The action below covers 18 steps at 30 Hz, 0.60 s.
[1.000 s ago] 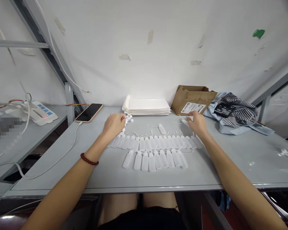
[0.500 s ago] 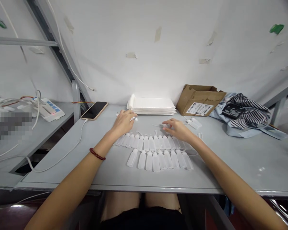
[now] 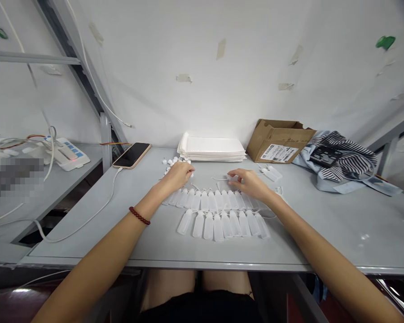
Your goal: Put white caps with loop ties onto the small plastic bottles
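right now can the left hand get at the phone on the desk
Probably yes: the phone lies off to the left of the left hand, with only small white caps and desk surface between them.

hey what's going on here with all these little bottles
A person is working at a grey desk with both bare hands. The left hand is by a scatter of small white pieces, its fingers bunched; whether it holds one is hard to tell. The right hand is at a single bottle behind the others, its grip unclear. Nearer the person, translucent bottles lie in a back row and a front row.
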Tool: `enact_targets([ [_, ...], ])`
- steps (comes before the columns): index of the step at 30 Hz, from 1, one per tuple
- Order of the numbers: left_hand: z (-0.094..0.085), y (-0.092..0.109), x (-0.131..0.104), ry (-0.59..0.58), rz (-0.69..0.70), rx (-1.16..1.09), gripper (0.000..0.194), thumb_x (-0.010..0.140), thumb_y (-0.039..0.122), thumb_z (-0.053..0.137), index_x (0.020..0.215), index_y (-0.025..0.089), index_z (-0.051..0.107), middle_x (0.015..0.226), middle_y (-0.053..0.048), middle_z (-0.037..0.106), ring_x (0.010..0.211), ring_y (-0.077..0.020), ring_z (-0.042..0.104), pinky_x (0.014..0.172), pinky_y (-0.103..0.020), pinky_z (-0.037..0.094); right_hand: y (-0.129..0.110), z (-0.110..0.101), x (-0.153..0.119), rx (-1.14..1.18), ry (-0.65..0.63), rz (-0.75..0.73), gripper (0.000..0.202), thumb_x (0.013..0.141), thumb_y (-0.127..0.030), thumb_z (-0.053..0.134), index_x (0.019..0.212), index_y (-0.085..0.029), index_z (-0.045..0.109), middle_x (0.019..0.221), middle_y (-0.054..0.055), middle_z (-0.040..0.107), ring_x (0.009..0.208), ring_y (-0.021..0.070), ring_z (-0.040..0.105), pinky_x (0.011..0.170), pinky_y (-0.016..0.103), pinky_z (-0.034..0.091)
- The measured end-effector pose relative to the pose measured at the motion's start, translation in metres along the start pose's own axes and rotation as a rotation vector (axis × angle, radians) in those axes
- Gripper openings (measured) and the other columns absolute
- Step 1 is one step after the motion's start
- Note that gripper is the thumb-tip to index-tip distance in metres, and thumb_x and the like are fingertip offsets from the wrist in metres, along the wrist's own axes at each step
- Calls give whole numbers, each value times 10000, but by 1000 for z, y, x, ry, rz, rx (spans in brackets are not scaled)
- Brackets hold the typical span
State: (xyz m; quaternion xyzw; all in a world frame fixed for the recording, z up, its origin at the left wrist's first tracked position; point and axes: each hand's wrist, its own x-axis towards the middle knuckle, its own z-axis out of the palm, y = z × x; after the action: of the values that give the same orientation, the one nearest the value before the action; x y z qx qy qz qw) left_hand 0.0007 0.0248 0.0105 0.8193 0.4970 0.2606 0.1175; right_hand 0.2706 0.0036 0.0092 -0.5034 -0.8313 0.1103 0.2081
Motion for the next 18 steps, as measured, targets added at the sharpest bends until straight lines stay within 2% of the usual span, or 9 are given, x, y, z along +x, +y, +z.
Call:
enact_targets([
  [6,1,4,-3,-18,-21,-74,145,713,130,566,754,170,700,745,-62,695,740,-230,639,727,-342,476,0,1,0,23,56,-44,184,836,-240,575,989,-179,657,961,68,708,697,187,598,654,329,483],
  [11,-5,27,-6,50,-86,-242,194,773,241,600,903,130,691,883,-83,722,807,-202,663,763,-317,515,-8,-2,-3,42,199,-109,206,861,-234,552,1054,-186,609,1013,81,686,776,201,602,630,323,496],
  [13,-7,39,-8,67,-104,-375,221,782,311,622,909,143,689,899,-65,728,832,-189,671,767,-296,526,-16,-3,-7,29,318,-210,187,871,-227,554,1050,-198,600,983,76,689,807,206,612,643,324,505],
  [15,-7,50,-11,77,-149,-635,216,744,316,679,877,147,695,891,-59,731,854,-196,672,796,-311,524,-24,-3,-10,1,440,-329,177,877,-205,558,1050,-205,594,952,75,693,832,211,624,678,335,514],
  [18,-5,59,-15,58,-212,-868,231,704,305,731,872,148,704,892,-58,730,866,-196,668,836,-331,512,-35,-2,-14,-19,526,-446,205,885,-168,551,1083,-210,578,953,83,690,872,216,630,734,356,520],
])
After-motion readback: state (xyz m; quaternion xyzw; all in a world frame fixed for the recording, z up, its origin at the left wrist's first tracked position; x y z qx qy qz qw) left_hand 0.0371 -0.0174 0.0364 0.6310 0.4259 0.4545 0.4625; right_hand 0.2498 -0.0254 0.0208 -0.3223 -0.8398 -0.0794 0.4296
